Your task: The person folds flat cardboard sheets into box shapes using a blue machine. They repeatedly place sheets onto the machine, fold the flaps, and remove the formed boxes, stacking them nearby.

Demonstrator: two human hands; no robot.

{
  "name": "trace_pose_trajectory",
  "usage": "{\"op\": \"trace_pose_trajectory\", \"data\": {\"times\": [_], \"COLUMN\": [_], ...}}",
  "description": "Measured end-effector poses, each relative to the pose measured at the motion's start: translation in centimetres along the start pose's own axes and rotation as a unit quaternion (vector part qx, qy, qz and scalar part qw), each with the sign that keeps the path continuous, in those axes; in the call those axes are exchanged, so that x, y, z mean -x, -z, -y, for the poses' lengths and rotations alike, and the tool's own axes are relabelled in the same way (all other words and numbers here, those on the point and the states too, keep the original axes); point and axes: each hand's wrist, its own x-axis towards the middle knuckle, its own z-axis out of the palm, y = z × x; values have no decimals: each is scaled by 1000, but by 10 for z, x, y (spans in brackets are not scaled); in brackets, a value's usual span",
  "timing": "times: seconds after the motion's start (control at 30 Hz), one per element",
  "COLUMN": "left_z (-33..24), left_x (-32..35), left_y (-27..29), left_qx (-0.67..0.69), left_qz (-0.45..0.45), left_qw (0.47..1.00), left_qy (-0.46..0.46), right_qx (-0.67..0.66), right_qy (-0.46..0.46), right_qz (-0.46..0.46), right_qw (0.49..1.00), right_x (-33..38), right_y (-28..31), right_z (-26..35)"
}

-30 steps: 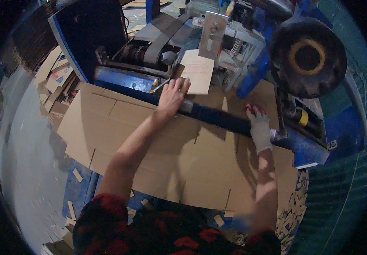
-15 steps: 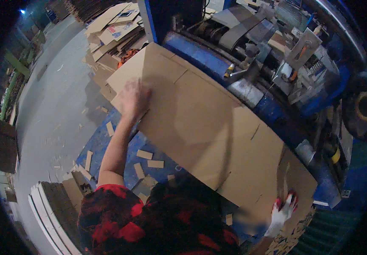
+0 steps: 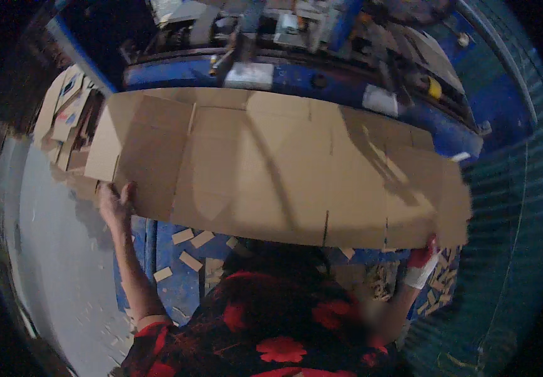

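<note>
A large flat brown cardboard sheet [image 3: 271,169] with slots and crease lines spans the middle of the head view, held up in front of a blue machine [image 3: 296,75]. My left hand [image 3: 115,202] grips its lower left edge. My right hand [image 3: 423,261], in a white glove with red tips, holds its lower right edge. My red flowered shirt fills the bottom of the view.
A pile of cardboard pieces [image 3: 64,122] lies at the left beside the machine. Small cardboard offcuts [image 3: 190,248] litter the blue floor under the sheet. Grey concrete floor [image 3: 51,264] runs down the left. A teal corrugated wall [image 3: 510,207] stands at the right.
The sheet has come away from the machine and now sits level across the view. My left hand slid from the sheet's top to its lower left edge; my right hand stays on the right corner.
</note>
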Motion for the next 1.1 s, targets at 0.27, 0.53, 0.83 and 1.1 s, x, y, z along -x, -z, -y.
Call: {"op": "trace_pose_trajectory", "data": {"times": [0.27,0.53,0.83,1.1], "left_z": [-73,-121,-186,-231], "left_x": [41,86,11,-42], "left_y": [18,-67,-105,-163], "left_qx": [456,175,168,155], "left_qz": [224,156,106,99], "left_qw": [849,875,878,869], "left_qy": [-147,-423,-436,-460], "right_qx": [488,597,462,398], "right_qy": [327,467,620,611], "right_qz": [378,493,353,386], "right_qw": [715,427,527,565], "right_x": [94,84,4,-76], "right_y": [-149,-172,-233,-296], "right_z": [52,30,-10,-33]}}
